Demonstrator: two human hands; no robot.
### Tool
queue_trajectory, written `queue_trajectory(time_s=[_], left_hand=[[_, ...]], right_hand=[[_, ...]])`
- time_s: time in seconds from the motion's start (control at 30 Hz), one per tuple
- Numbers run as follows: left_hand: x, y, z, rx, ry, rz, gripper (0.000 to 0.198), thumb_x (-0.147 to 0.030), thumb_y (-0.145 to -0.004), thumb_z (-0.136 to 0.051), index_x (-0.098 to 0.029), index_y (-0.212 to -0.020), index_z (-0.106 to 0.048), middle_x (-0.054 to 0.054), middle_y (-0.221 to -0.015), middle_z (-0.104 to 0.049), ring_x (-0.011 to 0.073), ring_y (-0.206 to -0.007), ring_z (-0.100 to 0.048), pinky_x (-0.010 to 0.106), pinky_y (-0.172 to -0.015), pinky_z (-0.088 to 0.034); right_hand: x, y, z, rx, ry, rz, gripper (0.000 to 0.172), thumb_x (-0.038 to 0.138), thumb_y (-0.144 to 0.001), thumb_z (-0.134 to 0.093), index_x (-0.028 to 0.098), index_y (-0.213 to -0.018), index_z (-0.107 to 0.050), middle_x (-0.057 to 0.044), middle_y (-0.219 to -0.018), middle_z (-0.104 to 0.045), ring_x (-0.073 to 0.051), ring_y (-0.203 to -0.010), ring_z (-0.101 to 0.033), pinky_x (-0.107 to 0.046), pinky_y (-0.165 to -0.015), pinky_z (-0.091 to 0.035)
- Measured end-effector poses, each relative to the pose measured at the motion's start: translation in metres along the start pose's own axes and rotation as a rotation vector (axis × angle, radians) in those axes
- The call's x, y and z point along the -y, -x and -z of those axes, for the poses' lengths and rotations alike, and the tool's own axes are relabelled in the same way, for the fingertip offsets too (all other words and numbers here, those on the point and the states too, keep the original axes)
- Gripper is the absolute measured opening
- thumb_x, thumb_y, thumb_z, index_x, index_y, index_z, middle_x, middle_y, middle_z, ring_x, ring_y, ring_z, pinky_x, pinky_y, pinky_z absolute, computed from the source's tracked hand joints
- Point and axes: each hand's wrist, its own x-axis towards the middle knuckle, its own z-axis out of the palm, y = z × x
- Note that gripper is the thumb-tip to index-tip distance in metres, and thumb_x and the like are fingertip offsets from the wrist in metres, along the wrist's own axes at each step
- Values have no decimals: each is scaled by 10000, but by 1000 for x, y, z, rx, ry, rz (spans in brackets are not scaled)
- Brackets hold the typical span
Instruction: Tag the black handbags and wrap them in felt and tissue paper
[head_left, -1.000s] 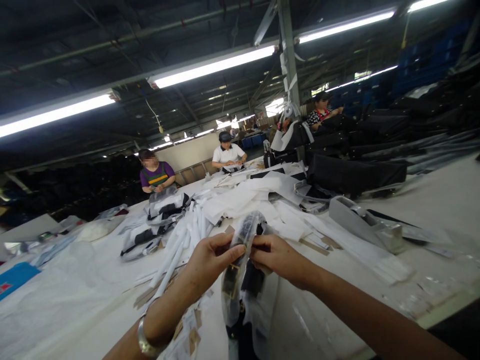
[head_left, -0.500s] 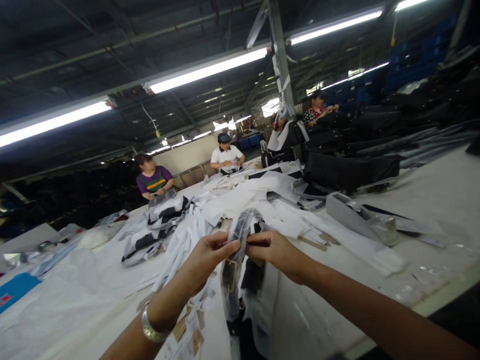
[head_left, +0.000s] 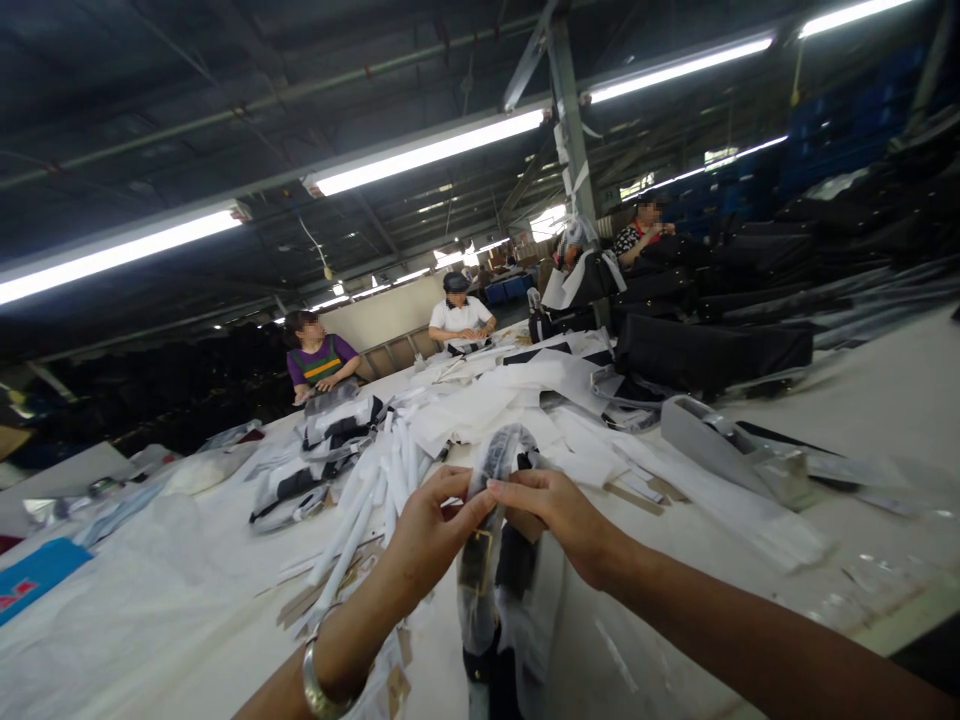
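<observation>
My left hand (head_left: pixel 439 520) pinches a bag strap (head_left: pixel 474 625) wrapped in clear plastic, thumb and fingers closed on its upper part. Its silver bracelet shows at the wrist. From the other side, my right hand (head_left: pixel 562 515) also grips the wrapping, its fingertips meeting my left thumb. The strap stands upright in a loop, and a gold buckle (head_left: pixel 475 562) shows through the plastic. A small brown card piece (head_left: pixel 525 524) sits under my right fingers. Below, the strap joins black material, partly blurred, at the bottom of the view.
White paper sheets and rolled white strips (head_left: pixel 375 490) litter the table. A grey tape dispenser (head_left: pixel 712 450) stands right; black bags (head_left: pixel 705 352) are piled behind it. Wrapped straps (head_left: pixel 296 485) and a blue packet (head_left: pixel 45 578) lie left. Several people work beyond.
Both hands have drawn together, my right fingertips now reaching my left thumb over the plastic. The view has shifted a little, so the scene sits slightly farther right.
</observation>
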Motion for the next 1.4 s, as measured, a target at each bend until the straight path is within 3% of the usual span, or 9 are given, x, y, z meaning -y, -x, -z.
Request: queue_trajectory(time_s=[0.17, 0.3, 0.37, 0.53, 0.73, 0.9, 1.0, 1.4], left_hand=[[1, 4, -1, -20, 71, 20, 309, -499, -840, -672, -194, -811, -708, 51, -922, -633, 218, -916, -584, 273, -753, -489], [-1, 11, 2, 79, 233, 79, 308, -441, -832, -708, -210, -1035, -715, 67, -1145, -639, 262, -1120, -567, 320, -933, -467], [-3, 14, 3, 96, 275, 111, 341, -428, -829, -716, -209, -1090, -704, 66, -1157, -636, 265, -1135, -558, 329, -959, -447], [-4, 16, 4, 50, 293, 172, 281, -422, -784, -764, -187, -928, -708, -1, -826, -609, 189, -860, -559, 268, -776, -428], [-4, 15, 5, 130, 415, 202, 217, -382, -773, -780, -196, -851, -699, -33, -747, -594, 136, -713, -503, 237, -692, -386], [-5, 13, 6, 184, 388, 175, 199, -361, -806, -746, -191, -904, -711, -32, -769, -597, 135, -739, -495, 229, -698, -374], [-6, 12, 7, 179, 328, 172, 226, -366, -801, -747, -172, -912, -715, -26, -774, -577, 137, -751, -474, 230, -682, -358], [1, 9, 9, 165, 193, 126, 244, -406, -806, -720, -167, -847, -702, 15, -848, -592, 176, -812, -523, 261, -715, -398]], right_hand=[[6, 1, -4, -17, -110, -1, 341, 462, -704, -809, 142, -662, -699, -11, -642, -648, -129, -606, -538, -266, -616, -408], [9, 3, -6, 14, -142, 6, 373, 505, -703, -803, 143, -699, -713, -22, -664, -660, -155, -657, -580, -291, -682, -445], [8, 4, -7, 17, -135, -9, 410, 537, -707, -793, 135, -709, -714, -32, -665, -659, -165, -672, -591, -293, -676, -439], [10, 5, -4, 55, -67, -62, 455, 575, -711, -786, 132, -695, -683, -12, -636, -603, -134, -611, -512, -280, -616, -377], [11, 11, 5, 200, 61, -41, 451, 576, -790, -724, 128, -771, -684, 14, -673, -522, -111, -633, -386, -271, -613, -295], [4, 7, 17, 228, 219, -1, 473, 578, -846, -655, 153, -647, -596, 43, -590, -417, -107, -588, -329, -282, -565, -211], [4, 5, 23, 298, 299, 22, 469, 542, -849, -664, 159, -602, -551, 37, -591, -437, -110, -594, -343, -284, -566, -216], [18, 0, 30, 376, 428, 37, 359, 452, -821, -693, 133, -658, -663, 46, -584, -421, -103, -584, -317, -266, -545, -204]])
